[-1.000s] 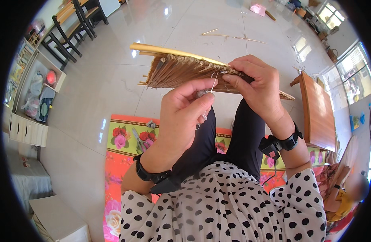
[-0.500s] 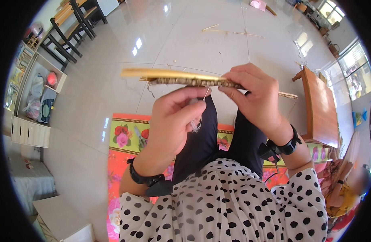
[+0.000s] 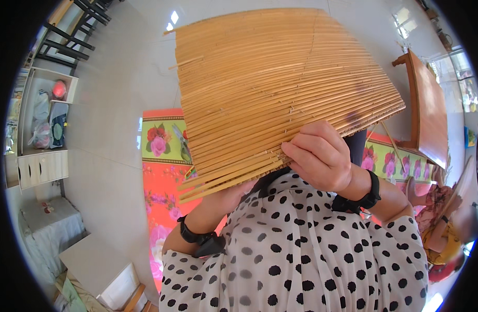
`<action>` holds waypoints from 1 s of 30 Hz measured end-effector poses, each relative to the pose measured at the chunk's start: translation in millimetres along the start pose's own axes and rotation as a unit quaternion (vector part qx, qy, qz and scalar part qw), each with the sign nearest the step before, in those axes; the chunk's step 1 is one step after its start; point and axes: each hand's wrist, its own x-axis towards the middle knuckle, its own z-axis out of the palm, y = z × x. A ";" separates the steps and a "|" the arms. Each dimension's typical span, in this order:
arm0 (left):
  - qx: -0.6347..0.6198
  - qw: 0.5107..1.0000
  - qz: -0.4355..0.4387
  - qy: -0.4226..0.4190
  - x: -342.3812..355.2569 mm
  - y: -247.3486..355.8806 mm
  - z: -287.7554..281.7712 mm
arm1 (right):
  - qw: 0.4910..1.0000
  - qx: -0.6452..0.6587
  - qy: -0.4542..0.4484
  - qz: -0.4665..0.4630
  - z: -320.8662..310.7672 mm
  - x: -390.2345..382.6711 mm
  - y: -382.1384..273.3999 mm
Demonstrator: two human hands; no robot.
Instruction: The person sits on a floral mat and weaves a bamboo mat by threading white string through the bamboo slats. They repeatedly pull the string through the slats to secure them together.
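Note:
A mat of thin golden reed or straw sticks (image 3: 260, 73), joined side by side by stitched rows, fills the upper middle of the view. Its broad face is turned up toward me, and a few loose-ended sticks jut out at the near left corner. My right hand (image 3: 322, 156) pinches the near edge, thumb and fingers closed on the outermost sticks. Beneath that edge lies my left hand (image 3: 228, 196); the mat covers its fingers, and whether it holds anything is hidden. Scissors (image 3: 183, 144) rest on the floral cloth (image 3: 158, 229) left of the mat.
A low wooden table (image 3: 428, 112) stands on the right, with another seated person (image 3: 441, 239) nearer on that side. On the left are an open shelf unit (image 3: 67, 122) with bags, dark-framed chairs (image 3: 67, 44) and a pale box (image 3: 101, 265).
The mat, seen edge-on before, has swung to show its broad face and come nearer. My right hand has moved down along with it. My left hand has dropped behind its near edge; the white thread is now hidden.

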 end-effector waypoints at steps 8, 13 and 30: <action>-0.049 0.998 -0.031 -0.015 1.3 -31.1 -1.9 | 1.000 0.003 -0.008 -0.026 7.2 -9.7 3.7; -0.020 1.000 -0.023 -0.005 2.2 -41.7 -1.5 | 1.000 0.012 -0.010 -0.026 10.8 -13.1 4.2; 0.025 1.000 -0.008 0.004 -3.1 -56.7 -8.0 | 1.000 0.011 -0.015 -0.015 9.6 -16.2 5.3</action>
